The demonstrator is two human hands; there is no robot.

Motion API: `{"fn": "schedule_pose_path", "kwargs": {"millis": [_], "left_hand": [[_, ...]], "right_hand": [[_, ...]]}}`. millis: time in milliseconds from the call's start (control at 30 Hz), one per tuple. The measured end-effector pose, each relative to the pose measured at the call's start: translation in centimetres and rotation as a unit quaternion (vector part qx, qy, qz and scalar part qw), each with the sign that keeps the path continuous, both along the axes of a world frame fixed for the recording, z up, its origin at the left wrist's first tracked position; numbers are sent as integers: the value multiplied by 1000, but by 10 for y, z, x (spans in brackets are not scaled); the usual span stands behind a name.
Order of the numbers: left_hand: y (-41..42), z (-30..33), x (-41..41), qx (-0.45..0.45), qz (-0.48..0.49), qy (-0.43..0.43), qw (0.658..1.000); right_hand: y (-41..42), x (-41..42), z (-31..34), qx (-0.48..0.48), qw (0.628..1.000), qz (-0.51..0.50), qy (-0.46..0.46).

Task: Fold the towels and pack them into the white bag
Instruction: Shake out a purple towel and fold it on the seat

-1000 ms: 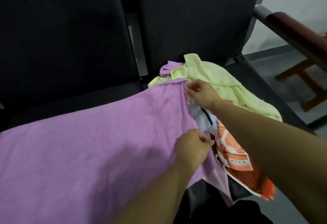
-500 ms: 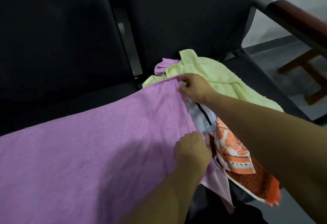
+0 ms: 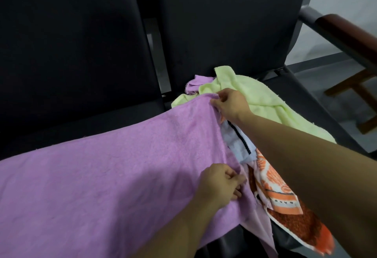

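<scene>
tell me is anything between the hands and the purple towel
Nothing visible: the right hand pinches the purple towel at its far corner, and the left hand grips its near edge. The white bag is not in view.

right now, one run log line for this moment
step: folding purple towel | left hand: pinches near corner | right hand: pinches far corner | pile: green towel, orange towel | bag: unseen

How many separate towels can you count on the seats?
5, perhaps more hidden: purple towel spread left; green at the back; small purple behind it; white striped and orange under the right arm.
</scene>
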State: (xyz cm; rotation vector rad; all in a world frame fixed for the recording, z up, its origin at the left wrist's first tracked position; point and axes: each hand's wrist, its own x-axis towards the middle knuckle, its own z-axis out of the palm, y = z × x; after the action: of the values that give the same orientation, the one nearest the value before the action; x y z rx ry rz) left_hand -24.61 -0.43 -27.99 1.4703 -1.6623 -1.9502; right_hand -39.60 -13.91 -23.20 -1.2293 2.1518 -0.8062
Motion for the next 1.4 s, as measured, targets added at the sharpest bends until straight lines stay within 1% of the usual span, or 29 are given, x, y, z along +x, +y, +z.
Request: {"fn": "schedule_pose_path", "kwargs": {"millis": [67,133,200,267,300,333,400,433,533,567,700,833,933,1067,1167,1267,1333,1400], "left_hand": [[2,-3,1,-2,14,15,1000],[3,-5,2,-9,7,22,1000],[5,-3,5,2,12,26,1000],[6,-1,11,38,42,59,997],[8,1,14,65,61,79,993],[9,4,17,92,80,101,987],[12,5,24,94,102,106,985],[13,6,27,87,111,100,985],[14,10,38,85,146,96,981],[15,15,43,82,154,98,980],[15,23,69,39,153,76,985],[16,37,108,13,149,89,985],[20,56,147,-21,157,90,983],[30,76,206,-74,176,62,980],[40,85,258,-105,217,38,970],[49,88,312,-137,273,8,952],[54,89,348,-151,301,-36,941],[58,88,379,-152,321,-87,931]], "right_hand": [[1,2,2,12,1000,-15,14],[1,6,4,17,1000,-15,18],[2,8,6,6,1000,-17,5],[4,10,13,-16,999,-19,-24],[6,12,19,-32,998,-20,-53],[7,14,24,-47,993,-22,-102],[11,18,36,-51,976,-28,-210],[12,19,39,-37,973,-21,-226],[14,25,46,2,988,21,-150],[15,30,49,-4,990,18,-139],[15,55,67,-60,984,-6,-168],[9,85,89,-75,994,31,-76],[0,118,104,-80,995,44,-50],[-14,179,116,-61,995,56,-61],[-19,235,121,-26,993,113,-7],[-21,295,119,0,988,146,46],[-22,336,113,13,985,165,47],[-24,374,105,24,984,176,28]]}}
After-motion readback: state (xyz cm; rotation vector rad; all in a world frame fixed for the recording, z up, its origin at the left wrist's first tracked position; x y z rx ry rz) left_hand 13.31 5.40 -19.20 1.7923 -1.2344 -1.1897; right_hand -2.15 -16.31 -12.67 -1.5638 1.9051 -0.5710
